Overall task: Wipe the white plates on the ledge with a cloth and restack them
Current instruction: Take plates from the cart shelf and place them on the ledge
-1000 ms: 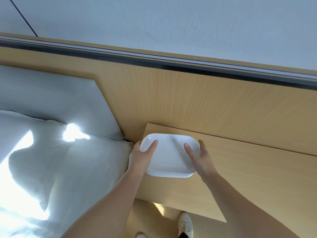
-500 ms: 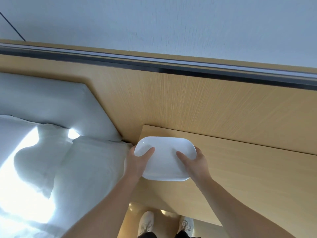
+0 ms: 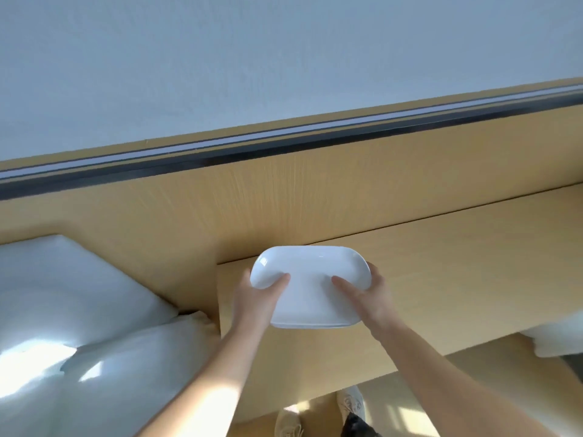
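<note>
ledge (image 3: 457,272): long pale wood shelf, runs off frame right, pillows (image 3: 79,294) butt up against its left end. no cloth in view anywhere, and no other plates out on the ledge that i can see.

plate (image 3: 310,279): over the left end of the ledge, toward the near edge, tipped so i see into the face. looks lifted, but i can't tell if the far rim touches the wood. white, glossy, rounded rectangle, shallow well, no visible dirt or chips. the near edge shows a doubled line. could be the rim, could be a second plate under it, can't tell.

left hand (image 3: 252,298) grips the left end, right hand (image 3: 375,294) grips the right end. both curled round the rim, thumbs (image 3: 277,280) lying on the top face, fingers hidden underneath.

my read: this is the pick-up step, wiping not started. the next move needs one hand freed, so the other has to carry the plate alone or set it flat first, then find the cloth. glazed surface, so i'd expect it to be slick in a one-hand hold, and the drop runs off the near edge toward the shoes (image 3: 288,422).
</note>
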`<state>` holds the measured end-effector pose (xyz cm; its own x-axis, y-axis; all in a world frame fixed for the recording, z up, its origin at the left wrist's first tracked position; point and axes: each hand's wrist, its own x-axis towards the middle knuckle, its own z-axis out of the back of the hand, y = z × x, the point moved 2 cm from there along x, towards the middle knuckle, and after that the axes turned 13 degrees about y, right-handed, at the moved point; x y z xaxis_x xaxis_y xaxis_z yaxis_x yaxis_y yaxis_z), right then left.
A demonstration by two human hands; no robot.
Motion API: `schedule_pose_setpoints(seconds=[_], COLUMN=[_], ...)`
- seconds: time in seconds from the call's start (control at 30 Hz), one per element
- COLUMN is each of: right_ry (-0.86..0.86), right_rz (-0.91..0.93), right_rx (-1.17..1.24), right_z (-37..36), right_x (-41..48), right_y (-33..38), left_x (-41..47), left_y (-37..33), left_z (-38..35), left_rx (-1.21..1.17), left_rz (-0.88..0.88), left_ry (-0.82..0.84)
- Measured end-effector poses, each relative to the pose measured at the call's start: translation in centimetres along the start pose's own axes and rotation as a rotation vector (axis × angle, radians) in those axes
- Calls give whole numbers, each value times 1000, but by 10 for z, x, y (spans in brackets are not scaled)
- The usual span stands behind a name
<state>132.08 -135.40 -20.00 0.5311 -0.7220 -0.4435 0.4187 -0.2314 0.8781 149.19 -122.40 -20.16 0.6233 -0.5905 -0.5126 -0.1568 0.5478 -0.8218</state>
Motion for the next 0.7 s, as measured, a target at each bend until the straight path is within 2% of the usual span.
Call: schedule_pose_setpoints(seconds=[0.37,0.7], right_ry=[-465,-904], right_rz=[10,-31], right_rx=[204,300], right_z=[116,216], right_x=[-115,-302], right_y=[-47,-158], left_x=[-41,-195], left_y=[-49,-29], left_z=[-135,-304], left_rx=[149,337], left_rz=[-229,-350], left_ry=[450,798])
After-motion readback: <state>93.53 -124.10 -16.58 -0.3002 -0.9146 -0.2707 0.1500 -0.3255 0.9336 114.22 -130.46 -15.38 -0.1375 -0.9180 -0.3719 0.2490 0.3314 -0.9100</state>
